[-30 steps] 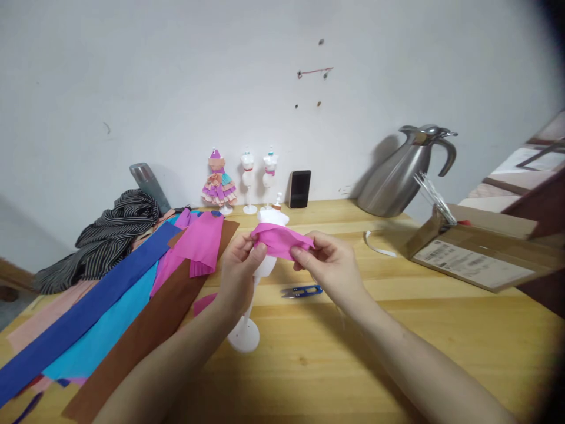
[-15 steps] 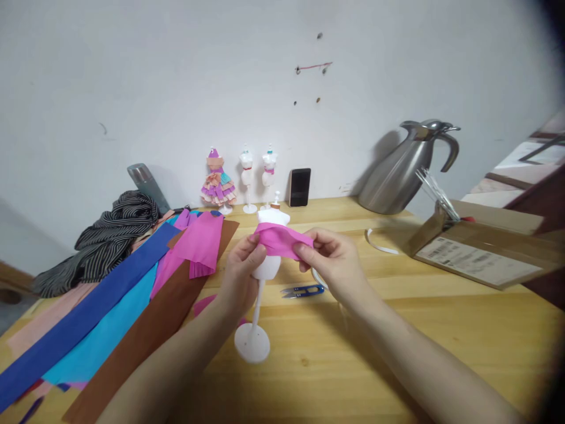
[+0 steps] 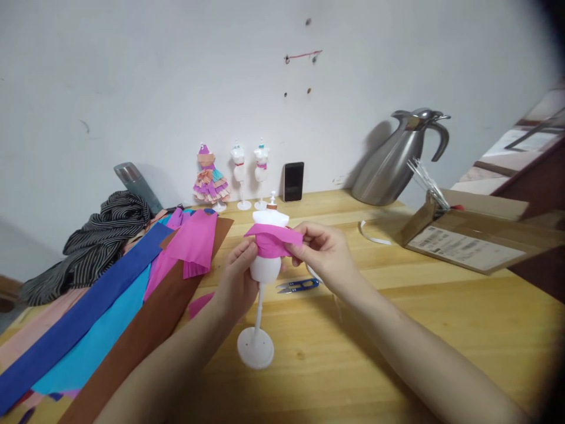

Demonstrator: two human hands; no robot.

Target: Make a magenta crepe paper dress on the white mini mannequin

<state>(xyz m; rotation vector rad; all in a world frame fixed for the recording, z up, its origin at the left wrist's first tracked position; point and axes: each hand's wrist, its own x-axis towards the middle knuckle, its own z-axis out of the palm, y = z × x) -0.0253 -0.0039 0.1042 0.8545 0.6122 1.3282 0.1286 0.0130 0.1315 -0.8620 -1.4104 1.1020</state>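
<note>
A white miniature dress form [image 3: 265,271] on a thin stem and round base stands tilted in front of me. Around its chest lies a bright pink crepe-like strip [image 3: 271,240], its upper edge flaring outward. My left hand [image 3: 241,274] is closed on the form's left side, thumb at the strip's left edge; some of its fingers are hidden behind. With thumb and fingers, my right hand [image 3: 324,253] pinches the strip's right end. Just beyond the form, blue thread snips [image 3: 300,286] lie on the table beside a partly covered white ring-shaped piece [image 3: 313,272].
Coloured strips, blue [image 3: 88,312] and brown [image 3: 145,324] among them, cover the left side near a striped cloth [image 3: 106,229]. Along the wall stand a dressed form [image 3: 212,179], two bare ones and a phone [image 3: 293,181]. A steel jug [image 3: 392,162] and a cardboard box [image 3: 468,235] stand right.
The pink strip now lies closer around the form, with its upper edge folded outward. My right hand has moved slightly left, and the view has shifted a little.
</note>
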